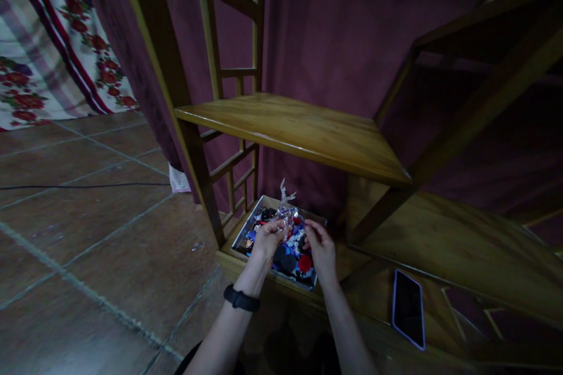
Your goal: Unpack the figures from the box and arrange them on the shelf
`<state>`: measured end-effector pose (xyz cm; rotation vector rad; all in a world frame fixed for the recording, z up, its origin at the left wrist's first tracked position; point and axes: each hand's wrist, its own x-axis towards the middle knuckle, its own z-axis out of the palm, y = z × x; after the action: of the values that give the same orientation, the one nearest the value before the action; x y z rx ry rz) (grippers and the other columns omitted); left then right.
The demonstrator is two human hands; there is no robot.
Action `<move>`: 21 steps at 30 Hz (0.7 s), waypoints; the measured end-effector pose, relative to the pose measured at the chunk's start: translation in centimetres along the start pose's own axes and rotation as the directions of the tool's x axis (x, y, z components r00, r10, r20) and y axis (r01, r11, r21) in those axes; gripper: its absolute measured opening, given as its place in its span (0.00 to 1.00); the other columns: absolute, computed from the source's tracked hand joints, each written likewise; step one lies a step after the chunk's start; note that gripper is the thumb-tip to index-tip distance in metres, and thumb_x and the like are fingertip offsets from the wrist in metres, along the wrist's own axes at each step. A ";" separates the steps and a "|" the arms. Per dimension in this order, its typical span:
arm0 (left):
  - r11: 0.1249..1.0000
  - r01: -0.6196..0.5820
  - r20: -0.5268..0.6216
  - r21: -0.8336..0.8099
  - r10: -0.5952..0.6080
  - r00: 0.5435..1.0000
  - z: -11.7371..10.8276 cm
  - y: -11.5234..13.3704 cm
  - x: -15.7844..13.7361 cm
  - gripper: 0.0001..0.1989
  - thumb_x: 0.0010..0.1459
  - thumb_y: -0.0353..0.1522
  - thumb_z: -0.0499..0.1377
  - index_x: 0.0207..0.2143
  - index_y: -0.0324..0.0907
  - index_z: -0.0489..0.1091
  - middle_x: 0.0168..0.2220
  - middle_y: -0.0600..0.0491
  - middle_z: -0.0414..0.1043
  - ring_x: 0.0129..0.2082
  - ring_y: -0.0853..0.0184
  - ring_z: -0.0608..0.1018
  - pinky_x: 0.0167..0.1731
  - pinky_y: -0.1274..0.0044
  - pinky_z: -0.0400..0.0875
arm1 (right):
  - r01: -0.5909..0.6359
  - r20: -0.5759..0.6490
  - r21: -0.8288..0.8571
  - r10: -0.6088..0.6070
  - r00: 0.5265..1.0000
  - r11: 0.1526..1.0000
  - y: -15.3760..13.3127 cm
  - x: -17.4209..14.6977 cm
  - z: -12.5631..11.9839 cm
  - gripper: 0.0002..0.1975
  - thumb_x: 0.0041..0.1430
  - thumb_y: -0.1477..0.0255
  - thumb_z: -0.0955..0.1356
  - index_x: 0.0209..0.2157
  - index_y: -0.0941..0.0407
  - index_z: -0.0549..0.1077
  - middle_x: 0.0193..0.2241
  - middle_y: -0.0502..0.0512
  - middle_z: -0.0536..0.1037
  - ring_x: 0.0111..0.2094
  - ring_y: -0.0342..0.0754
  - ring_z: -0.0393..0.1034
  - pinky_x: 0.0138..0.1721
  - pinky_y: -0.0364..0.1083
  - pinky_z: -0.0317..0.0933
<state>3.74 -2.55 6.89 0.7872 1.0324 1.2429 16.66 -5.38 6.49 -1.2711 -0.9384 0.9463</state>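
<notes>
A clear, branching plastic piece [285, 202] sticks up from my left hand [267, 240], whose fingers are closed on its lower part. I wear a black band on that wrist. My right hand [321, 248] is just to the right, fingers curled and brought close together near the clear piece. Whatever may be between those fingertips is too small to make out. Both hands are over a shallow box [250, 224] filled with small colourful figures and parts. Among these are a red disc [304, 263] and a dark round disc [288, 262].
The box stands on the low level of a wooden shelf unit, beneath a slanting wooden shelf [285, 129]. A phone [408, 308] lies to the right. A lattice side panel [233, 181] rises at the left. A black cable [88, 186] crosses the tiled floor.
</notes>
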 end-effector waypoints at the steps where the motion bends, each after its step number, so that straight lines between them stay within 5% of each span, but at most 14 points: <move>1: 1.000 0.001 0.002 0.001 -0.001 1.000 0.0 0.0 0.0 0.07 0.37 0.31 0.65 0.22 0.38 0.73 0.21 0.53 0.73 0.19 0.73 0.69 0.19 0.81 0.58 | 0.008 0.001 -0.012 -0.008 1.000 1.000 0.0 0.0 0.0 0.17 0.48 0.59 0.68 0.38 0.53 0.75 0.22 0.47 0.71 0.17 0.39 0.61 0.19 0.40 0.56; 10: 0.999 0.022 0.087 0.024 -0.024 0.996 0.2 -0.4 0.0 0.12 0.36 0.35 0.67 0.23 0.37 0.72 0.20 0.53 0.70 0.21 0.72 0.69 0.20 0.81 0.58 | -0.015 0.057 -0.052 0.018 0.998 0.999 0.5 0.3 0.1 0.18 0.48 0.58 0.68 0.38 0.55 0.75 0.17 0.45 0.68 0.17 0.39 0.58 0.19 0.39 0.55; 21: 0.996 0.082 0.143 0.045 -0.088 0.986 -0.1 -0.1 -0.3 0.10 0.35 0.30 0.67 0.24 0.37 0.73 0.22 0.53 0.72 0.20 0.73 0.69 0.23 0.81 0.61 | -0.106 0.141 0.178 0.081 0.987 0.978 0.8 0.4 0.2 0.16 0.47 0.59 0.69 0.36 0.54 0.74 0.23 0.49 0.75 0.21 0.40 0.63 0.22 0.40 0.59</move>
<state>3.68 -2.83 6.77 0.8422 0.9647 1.0800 16.60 -4.92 5.70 -1.1126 -0.8774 1.1766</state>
